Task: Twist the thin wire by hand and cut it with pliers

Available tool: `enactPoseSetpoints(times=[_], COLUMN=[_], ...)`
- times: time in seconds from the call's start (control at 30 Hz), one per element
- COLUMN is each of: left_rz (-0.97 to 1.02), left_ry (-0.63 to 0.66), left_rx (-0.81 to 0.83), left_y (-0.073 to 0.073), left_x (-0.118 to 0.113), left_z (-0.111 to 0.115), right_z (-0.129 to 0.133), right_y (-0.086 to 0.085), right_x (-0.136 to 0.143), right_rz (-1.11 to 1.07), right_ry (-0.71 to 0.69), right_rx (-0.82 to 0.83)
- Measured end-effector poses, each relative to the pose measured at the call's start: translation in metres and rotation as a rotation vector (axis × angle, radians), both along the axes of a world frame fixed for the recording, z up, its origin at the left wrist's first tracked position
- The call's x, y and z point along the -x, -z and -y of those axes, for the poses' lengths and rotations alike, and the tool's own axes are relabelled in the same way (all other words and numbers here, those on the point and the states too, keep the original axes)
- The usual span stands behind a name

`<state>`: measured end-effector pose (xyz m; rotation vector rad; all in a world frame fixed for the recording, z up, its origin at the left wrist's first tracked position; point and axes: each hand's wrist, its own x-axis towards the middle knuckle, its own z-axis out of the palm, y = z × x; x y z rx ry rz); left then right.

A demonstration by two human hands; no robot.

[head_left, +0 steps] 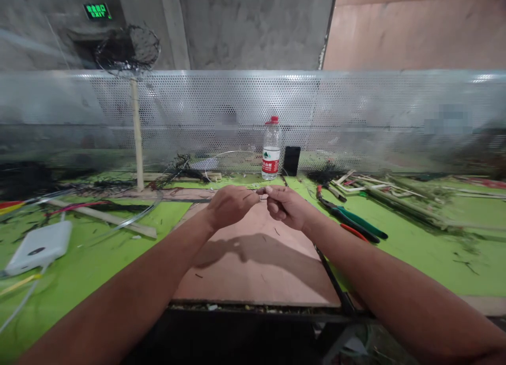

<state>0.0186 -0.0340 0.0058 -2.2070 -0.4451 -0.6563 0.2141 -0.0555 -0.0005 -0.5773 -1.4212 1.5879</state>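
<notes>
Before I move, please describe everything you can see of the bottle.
The bottle is clear, seemingly plastic, with a red cap and a white and red label. It stands upright on the green surface, left of a black phone, before the perforated panel. Neither the left hand nor the right hand touches it; contents unclear.

Lettering was legible on two objects. The illuminated green sign (97, 11), mounted at upper left against the grey wall (233, 28), read "EXIT" in its lower line; the characters of its upper line were too blurred to make out. The label (271, 160) of the red-capped bottle (273, 138) bore white Chinese characters on a red band, of which "山" was discernible, above smaller print that was unreadable.
</notes>
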Motion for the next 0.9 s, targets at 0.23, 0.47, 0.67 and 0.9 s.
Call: enactPoseSetpoints(times=[0.23,0.47,0.67,0.9], left_rz=[0.295,0.564,0.659,0.484], left_ry=[-0.125,-0.194,-0.031,-0.008], left_rx=[0.109,0.405,0.593,0.55], left_y=[0.009,0.004,-0.002,-0.001], left_x=[-0.006,-0.013,-0.013,-0.008], left_z=[-0.001,0.006,0.008,0.004], right_z=[0.001,-0.002,-0.016,-0.03], right_y=[0.004,0.005,0.015,0.02], right_x=[0.006,0.006,0.002,-0.003], right_rz=[-0.129,0.159,0.298,0.503], right_ry=[0.005,0.151,0.281,0.407], right_rx=[-0.136,-0.444,-0.625,-0.967])
